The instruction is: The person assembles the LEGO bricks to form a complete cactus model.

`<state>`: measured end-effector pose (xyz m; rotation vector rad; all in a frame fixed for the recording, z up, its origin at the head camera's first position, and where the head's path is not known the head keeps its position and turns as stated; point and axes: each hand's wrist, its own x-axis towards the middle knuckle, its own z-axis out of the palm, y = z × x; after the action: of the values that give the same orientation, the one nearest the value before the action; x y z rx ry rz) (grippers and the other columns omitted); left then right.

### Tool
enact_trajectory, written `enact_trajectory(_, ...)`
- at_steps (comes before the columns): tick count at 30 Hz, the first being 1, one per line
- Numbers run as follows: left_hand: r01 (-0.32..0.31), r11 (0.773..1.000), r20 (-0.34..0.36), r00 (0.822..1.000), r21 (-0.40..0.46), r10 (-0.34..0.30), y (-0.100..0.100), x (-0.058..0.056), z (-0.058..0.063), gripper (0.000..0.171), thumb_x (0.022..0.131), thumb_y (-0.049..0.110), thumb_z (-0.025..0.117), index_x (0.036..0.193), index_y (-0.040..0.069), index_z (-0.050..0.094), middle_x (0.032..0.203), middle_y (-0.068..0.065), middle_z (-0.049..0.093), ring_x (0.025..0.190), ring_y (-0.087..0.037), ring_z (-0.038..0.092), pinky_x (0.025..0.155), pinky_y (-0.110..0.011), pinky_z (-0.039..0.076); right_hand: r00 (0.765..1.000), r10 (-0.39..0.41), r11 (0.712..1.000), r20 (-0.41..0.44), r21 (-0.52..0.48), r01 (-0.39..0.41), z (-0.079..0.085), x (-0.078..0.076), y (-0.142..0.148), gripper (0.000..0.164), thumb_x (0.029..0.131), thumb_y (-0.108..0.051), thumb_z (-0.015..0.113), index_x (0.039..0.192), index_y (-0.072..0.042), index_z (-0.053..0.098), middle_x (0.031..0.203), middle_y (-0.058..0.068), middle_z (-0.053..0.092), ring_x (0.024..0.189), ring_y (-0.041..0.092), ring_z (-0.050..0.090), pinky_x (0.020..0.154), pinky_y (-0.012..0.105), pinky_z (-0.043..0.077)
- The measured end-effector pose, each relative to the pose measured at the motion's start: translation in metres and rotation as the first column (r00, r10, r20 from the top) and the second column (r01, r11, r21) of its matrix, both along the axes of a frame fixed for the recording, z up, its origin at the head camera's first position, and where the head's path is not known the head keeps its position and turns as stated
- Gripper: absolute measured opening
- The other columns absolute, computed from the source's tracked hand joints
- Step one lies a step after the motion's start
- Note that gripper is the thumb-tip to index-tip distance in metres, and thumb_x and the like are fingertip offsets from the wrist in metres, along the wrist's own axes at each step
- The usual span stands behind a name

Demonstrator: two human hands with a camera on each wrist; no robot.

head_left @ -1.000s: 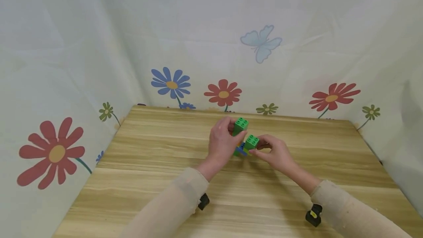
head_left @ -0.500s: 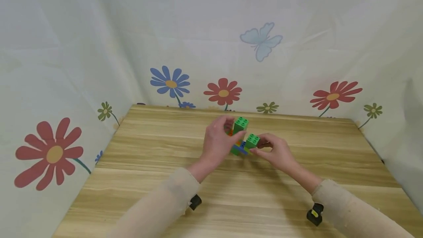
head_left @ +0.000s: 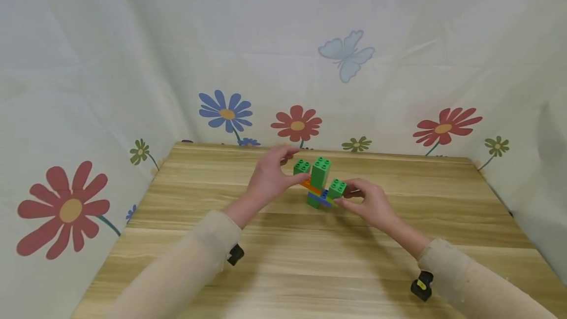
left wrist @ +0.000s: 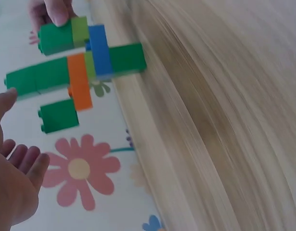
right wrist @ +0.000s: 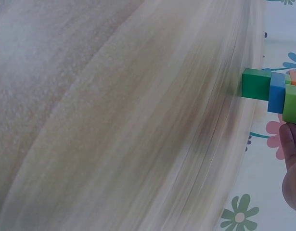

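Observation:
A toy brick structure stands on the wooden table (head_left: 274, 279). A tall green stack (head_left: 319, 175) rises from its middle. Below are an orange brick (left wrist: 80, 82), a blue brick (left wrist: 100, 50) and a green base brick (left wrist: 127, 58). One green brick (left wrist: 59, 116) sits on the orange brick's outer end. At the opposite side, a green brick (head_left: 338, 189) tops a light green one (left wrist: 80, 30). My right hand (head_left: 371, 203) holds that side between thumb and fingers. My left hand (head_left: 271, 174) is beside the left green brick, fingers apart and gripping nothing.
Behind the table's far edge hangs a pale cloth (head_left: 248, 38) printed with flowers and a butterfly. Black wrist devices show under both sleeves, the left device (head_left: 236, 255) and the right device (head_left: 422, 286).
My left hand has drawn away to the left from the tall green stack, uncovering the left green brick and the orange brick. My right hand stays at the right side of the structure.

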<state>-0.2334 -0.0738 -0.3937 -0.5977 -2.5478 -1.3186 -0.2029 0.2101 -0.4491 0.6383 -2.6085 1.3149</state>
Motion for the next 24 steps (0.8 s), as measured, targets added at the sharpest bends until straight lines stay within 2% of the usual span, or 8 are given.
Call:
enact_trajectory(6,0.099,0.994,0.087,0.991,0.050,-0.103,-0.016,-0.016,-0.012,0.071,0.087,0.022,0.093,0.150,0.013,0.060,0.144,-0.006,0.063,0.132,-0.030,0.062,0.112,-0.042,0.052,1.000,0.001,1.000,0.007,-0.007,-0.001,-0.002,0.000,0.001,0.042,0.090,-0.013,0.088,0.127,0.000,0.072,0.109,0.011,0.075,0.100,0.030,0.076,0.093,0.055,0.062)
enact_trajectory(9,0.127,0.989,0.125,0.983,0.079,-0.136,-0.020,-0.022,-0.018,0.074,0.087,0.019,0.092,0.152,0.011,0.058,0.149,-0.010,0.062,0.136,-0.034,0.060,0.112,-0.044,0.051,1.000,0.001,1.000,0.010,-0.028,-0.001,-0.002,0.001,0.002,0.044,0.089,-0.012,0.089,0.127,0.001,0.071,0.110,0.012,0.075,0.102,0.032,0.076,0.093,0.055,0.062)
enact_trajectory(14,0.136,0.984,0.195,0.968,0.118,-0.158,-0.021,-0.025,-0.027,0.071,0.089,0.017,0.090,0.151,0.006,0.058,0.149,-0.014,0.062,0.138,-0.035,0.060,0.112,-0.044,0.052,1.000,-0.009,0.998,0.024,-0.064,0.010,-0.004,0.003,0.003,0.046,0.089,-0.008,0.088,0.130,0.003,0.070,0.114,0.016,0.074,0.105,0.035,0.075,0.093,0.050,0.062)
enact_trajectory(18,0.134,0.981,0.228,0.960,0.144,-0.164,-0.018,-0.027,-0.032,0.066,0.090,0.016,0.089,0.149,0.006,0.060,0.148,-0.011,0.064,0.137,-0.033,0.061,0.112,-0.043,0.052,0.999,-0.024,0.995,0.032,-0.092,0.027,-0.007,0.006,0.004,0.047,0.088,-0.006,0.088,0.131,0.003,0.069,0.116,0.018,0.074,0.107,0.037,0.074,0.092,0.040,0.063)
enact_trajectory(24,0.111,0.978,0.240,0.959,0.174,-0.151,-0.009,-0.028,-0.036,0.059,0.091,0.015,0.087,0.145,0.009,0.064,0.143,-0.010,0.067,0.130,-0.030,0.066,0.110,-0.044,0.053,0.999,-0.044,0.989,0.014,-0.142,0.046,-0.011,0.009,0.003,0.047,0.087,-0.003,0.088,0.129,0.005,0.069,0.116,0.019,0.073,0.108,0.037,0.073,0.091,0.038,0.063)
